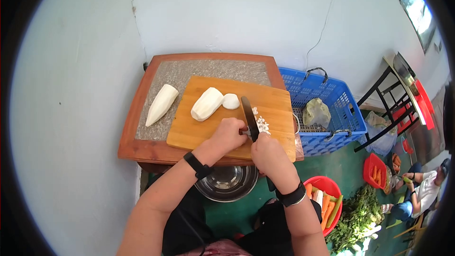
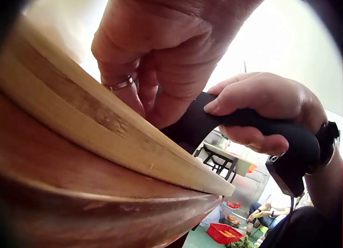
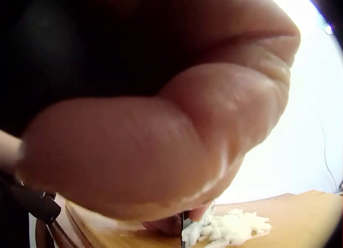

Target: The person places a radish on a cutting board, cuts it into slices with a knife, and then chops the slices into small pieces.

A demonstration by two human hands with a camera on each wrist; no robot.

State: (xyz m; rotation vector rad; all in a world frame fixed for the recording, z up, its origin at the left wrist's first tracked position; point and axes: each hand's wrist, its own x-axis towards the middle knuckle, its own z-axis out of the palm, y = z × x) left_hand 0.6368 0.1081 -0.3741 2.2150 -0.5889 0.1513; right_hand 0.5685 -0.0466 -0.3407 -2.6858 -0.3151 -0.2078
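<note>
My right hand (image 1: 271, 155) grips the black handle of a kitchen knife (image 1: 250, 117), its dark blade standing on edge on the wooden cutting board (image 1: 189, 130). Close to the blade's left side, my left hand (image 1: 229, 133) curls its fingers down onto a small white radish piece, mostly hidden beneath them. Chopped white radish bits (image 3: 233, 227) lie in a small heap right of the blade. Farther back on the board are a thick peeled white radish chunk (image 1: 207, 104) and a shorter cut piece (image 1: 231, 101). A tapered peeled radish (image 1: 162, 105) lies left of the board.
The board sits on a wood-framed table (image 1: 130, 135) against the wall. To the right stands a blue crate (image 1: 327, 135) with a plastic bag in it. Below are a metal basin (image 1: 227, 185), a red basin (image 1: 339, 194) of vegetables and leafy greens (image 1: 355, 218). Another person (image 1: 424, 189) sits far right.
</note>
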